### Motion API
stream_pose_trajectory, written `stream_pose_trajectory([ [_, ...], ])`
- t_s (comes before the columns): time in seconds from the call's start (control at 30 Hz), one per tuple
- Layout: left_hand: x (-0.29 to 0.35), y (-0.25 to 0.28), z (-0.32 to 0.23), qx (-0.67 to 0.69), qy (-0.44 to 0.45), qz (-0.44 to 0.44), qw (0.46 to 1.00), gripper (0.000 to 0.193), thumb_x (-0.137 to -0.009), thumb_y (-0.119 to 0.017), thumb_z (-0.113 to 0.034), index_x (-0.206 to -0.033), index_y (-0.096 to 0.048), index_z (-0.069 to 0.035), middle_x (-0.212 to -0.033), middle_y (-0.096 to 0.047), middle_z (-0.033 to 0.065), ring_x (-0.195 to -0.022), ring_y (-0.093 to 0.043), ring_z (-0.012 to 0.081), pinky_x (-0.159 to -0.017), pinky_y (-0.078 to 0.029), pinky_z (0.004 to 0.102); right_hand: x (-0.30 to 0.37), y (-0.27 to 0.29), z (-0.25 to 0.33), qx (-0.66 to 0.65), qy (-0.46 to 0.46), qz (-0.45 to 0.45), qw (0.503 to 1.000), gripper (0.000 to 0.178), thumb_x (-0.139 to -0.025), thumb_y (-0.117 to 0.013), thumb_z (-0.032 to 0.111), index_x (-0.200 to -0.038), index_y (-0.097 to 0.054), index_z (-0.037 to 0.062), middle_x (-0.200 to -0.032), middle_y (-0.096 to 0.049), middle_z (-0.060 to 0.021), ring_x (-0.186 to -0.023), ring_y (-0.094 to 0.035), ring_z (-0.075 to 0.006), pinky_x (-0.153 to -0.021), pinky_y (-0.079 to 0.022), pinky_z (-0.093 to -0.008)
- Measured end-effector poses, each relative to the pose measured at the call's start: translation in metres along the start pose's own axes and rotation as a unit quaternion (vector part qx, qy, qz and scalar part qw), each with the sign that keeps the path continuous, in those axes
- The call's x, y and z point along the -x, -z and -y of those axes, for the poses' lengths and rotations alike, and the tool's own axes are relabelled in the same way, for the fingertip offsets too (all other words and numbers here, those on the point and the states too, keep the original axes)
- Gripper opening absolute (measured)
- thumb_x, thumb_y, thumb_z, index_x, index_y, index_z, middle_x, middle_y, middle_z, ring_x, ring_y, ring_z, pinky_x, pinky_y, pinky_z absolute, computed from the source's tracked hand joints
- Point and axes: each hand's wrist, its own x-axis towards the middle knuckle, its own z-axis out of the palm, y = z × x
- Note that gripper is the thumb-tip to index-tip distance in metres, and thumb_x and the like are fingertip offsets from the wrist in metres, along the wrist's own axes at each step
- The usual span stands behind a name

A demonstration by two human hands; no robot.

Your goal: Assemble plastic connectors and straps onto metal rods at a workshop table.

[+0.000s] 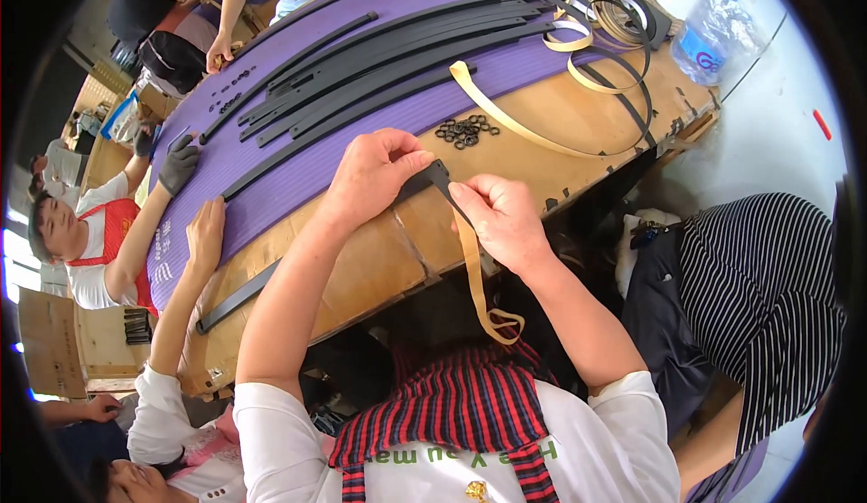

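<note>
My left hand point(384, 173) is closed on the end of a long black strip point(239, 302), which runs under my left forearm along the cardboard-covered table edge. My right hand point(497, 218) pinches a narrow adhesive tape point(471, 255), black on one side and tan on the other. At the black strip's end the tape lies against it, between my two hands. Its loose tail hangs below my right hand and curls into a loop over my striped apron point(442, 417). Just beyond my hands is a pile of small black rings point(467, 130).
Several black strips point(361, 79) lie on a purple mat point(271, 218). Tangled tape coils point(596, 15) are at the far right, beside a clear plastic bottle point(709, 38). Co-workers' hands touch the mat at left, one in a grey glove point(179, 167). A person in a striped shirt point(759, 277) is close at right.
</note>
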Motion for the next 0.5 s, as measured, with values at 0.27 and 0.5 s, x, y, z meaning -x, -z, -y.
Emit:
stream_pose_trajectory([
  [0.27,-0.02,-0.004,0.011,0.023,0.048,0.035,0.998,0.021,-0.079,-0.065,-0.02,-0.084,-0.062,0.0,-0.07,-0.055,-0.003,-0.064,-0.045,0.0042,-0.057,-0.039,0.0201,-0.013,0.002,0.0,0.039,0.0,-0.009,0.999,0.025,-0.086,-0.056,0.02,-0.076,-0.059,-0.0023,-0.058,-0.059,-0.0051,-0.05,-0.052,-0.0068,-0.046,-0.04,-0.0218],
  [0.5,-0.026,-0.002,0.012,0.011,0.051,0.049,0.997,0.026,-0.076,-0.064,-0.024,-0.082,-0.063,0.001,-0.065,-0.058,0.0049,-0.062,-0.05,0.011,-0.059,-0.042,0.0273,-0.015,-0.001,0.0,0.022,-0.03,-0.008,0.999,0.026,-0.087,-0.055,0.022,-0.077,-0.06,-0.0026,-0.058,-0.059,-0.0061,-0.045,-0.053,-0.0076,-0.04,-0.042,-0.0216],
])
